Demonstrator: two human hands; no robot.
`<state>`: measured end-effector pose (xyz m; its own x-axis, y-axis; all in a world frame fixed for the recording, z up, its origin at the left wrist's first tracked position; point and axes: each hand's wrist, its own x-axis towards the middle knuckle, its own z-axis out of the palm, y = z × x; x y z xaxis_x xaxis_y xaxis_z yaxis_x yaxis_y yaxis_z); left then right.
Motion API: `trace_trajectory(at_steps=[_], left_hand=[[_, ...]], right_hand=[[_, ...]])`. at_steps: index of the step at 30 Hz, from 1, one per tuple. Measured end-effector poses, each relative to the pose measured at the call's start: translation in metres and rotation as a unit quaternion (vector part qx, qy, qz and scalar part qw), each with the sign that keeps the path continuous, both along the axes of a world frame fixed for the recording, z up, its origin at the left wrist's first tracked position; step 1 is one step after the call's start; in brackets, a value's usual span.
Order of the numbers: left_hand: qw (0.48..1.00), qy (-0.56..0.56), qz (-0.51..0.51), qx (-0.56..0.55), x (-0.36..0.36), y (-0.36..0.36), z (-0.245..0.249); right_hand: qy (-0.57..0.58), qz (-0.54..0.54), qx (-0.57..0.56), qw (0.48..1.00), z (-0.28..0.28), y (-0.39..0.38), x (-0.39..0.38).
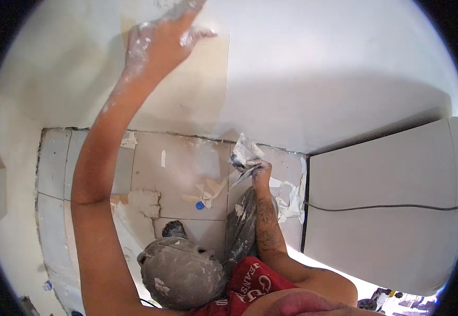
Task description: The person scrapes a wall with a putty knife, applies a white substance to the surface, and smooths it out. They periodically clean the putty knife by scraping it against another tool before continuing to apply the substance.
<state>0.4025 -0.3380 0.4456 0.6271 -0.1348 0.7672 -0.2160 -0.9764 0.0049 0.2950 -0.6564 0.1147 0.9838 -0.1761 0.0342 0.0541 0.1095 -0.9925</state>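
My left hand [160,42] is raised against the pale wall [292,52], smeared with white paste; a finger points upward along the wall and another sticks out to the right. Whatever may lie under its fingertips at the top edge cannot be made out. Lower down, near the foot of the wall, my right hand [261,171] is wrapped round the edge of a crumpled, paste-covered bag [246,152]. A dark patch shows on the bag's left side.
The tiled floor [186,158] carries paper scraps [208,192], a blue cap [200,205] and torn white pieces [290,197]. To the right stands a large grey-white panel [381,179] crossed by a dark cable [387,206]. My dusty knee [184,274] is below.
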Motion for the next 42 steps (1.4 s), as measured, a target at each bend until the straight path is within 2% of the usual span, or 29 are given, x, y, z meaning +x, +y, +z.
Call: trace_trajectory(at_steps=[1,4,6,9,11,12,15,18,20,21,22,23,24,26,27,28,29,31,32,33,34,36,37,40,41,42], left_hand=[[0.995,-0.086,-0.029,0.032,0.002,-0.002,-0.012],[0.997,0.025,-0.039,0.057,-0.004,-0.007,-0.031],[0.994,0.045,-0.056,0.084,0.001,-0.010,-0.046],[0.977,0.103,-0.026,0.187,-0.008,-0.018,-0.059],[0.959,0.125,-0.031,0.253,-0.010,-0.024,-0.071],[0.960,0.110,-0.056,0.251,-0.009,-0.024,-0.079],[0.957,0.102,-0.119,0.244,-0.003,-0.029,-0.109],[0.945,0.171,-0.141,0.240,-0.003,-0.034,-0.136],[0.929,0.246,-0.141,0.240,-0.012,-0.037,-0.148],[0.933,0.245,-0.162,0.208,-0.016,-0.036,-0.161],[0.936,0.247,-0.181,0.175,-0.023,-0.035,-0.182],[0.938,0.248,-0.197,0.140,-0.033,-0.033,-0.209],[0.917,0.283,-0.208,0.188,-0.048,-0.031,-0.249],[0.891,0.369,-0.225,0.136,-0.079,-0.031,-0.301],[0.879,0.418,-0.225,0.038,-0.102,-0.036,-0.312],[0.857,0.462,-0.222,-0.062,-0.117,-0.040,-0.316],[0.801,0.525,-0.233,-0.171,-0.125,-0.041,-0.319],[0.646,0.617,-0.236,-0.382,-0.139,-0.043,-0.312],[0.589,0.601,-0.250,-0.479,-0.147,-0.047,-0.308],[0.528,0.574,-0.260,-0.569,-0.152,-0.050,-0.305],[0.460,0.541,-0.269,-0.651,-0.156,-0.053,-0.305],[0.431,0.491,-0.292,-0.698,-0.160,-0.059,-0.314],[0.415,0.466,-0.303,-0.720,-0.159,-0.061,-0.319],[0.297,0.436,-0.317,-0.788,-0.154,-0.061,-0.320],[0.310,0.442,-0.337,-0.771,-0.155,-0.058,-0.318],[0.295,0.440,-0.347,-0.774,-0.158,-0.056,-0.324]], right_hand=[[0.007,-0.001,0.006,1.000,-0.002,-0.001,0.000],[0.012,-0.002,0.020,1.000,-0.005,-0.002,0.001],[-0.010,-0.001,0.021,1.000,-0.006,-0.002,0.001],[0.039,-0.007,0.001,0.999,0.001,-0.003,0.000],[0.022,-0.006,0.041,0.999,0.009,0.003,-0.002],[0.013,-0.007,0.061,0.998,0.013,0.005,-0.003],[-0.035,-0.006,-0.055,0.998,0.010,0.001,-0.002],[0.017,-0.002,0.039,0.999,-0.004,-0.003,0.001],[0.029,-0.002,0.048,0.998,0.001,-0.002,0.001],[-0.012,-0.002,0.010,1.000,0.000,-0.004,0.003],[-0.052,0.000,-0.026,0.998,-0.001,-0.004,0.002],[-0.046,0.010,0.020,0.999,0.006,0.001,0.000],[-0.039,0.018,0.068,0.997,0.011,0.005,-0.002],[-0.038,-0.003,0.002,0.999,0.003,0.001,0.001],[-0.014,-0.002,0.041,0.999,-0.003,-0.002,0.002],[0.011,-0.002,0.078,0.997,-0.006,-0.005,0.003],[0.037,-0.003,0.113,0.993,-0.010,-0.007,0.002],[0.059,0.053,0.127,0.989,-0.007,-0.006,0.001],[0.069,0.081,0.134,0.985,-0.002,-0.005,-0.001],[0.095,0.042,0.133,0.986,0.014,0.017,-0.004],[0.066,0.076,0.070,0.992,0.009,0.021,-0.006],[0.003,0.139,-0.055,0.989,0.001,0.026,-0.010],[0.016,0.140,-0.002,0.990,0.015,0.042,-0.013],[0.026,0.141,-0.039,0.989,0.016,0.047,-0.014],[0.025,0.152,-0.029,0.988,0.010,0.043,-0.014],[0.037,0.156,-0.038,0.986,0.008,0.042,-0.012]])
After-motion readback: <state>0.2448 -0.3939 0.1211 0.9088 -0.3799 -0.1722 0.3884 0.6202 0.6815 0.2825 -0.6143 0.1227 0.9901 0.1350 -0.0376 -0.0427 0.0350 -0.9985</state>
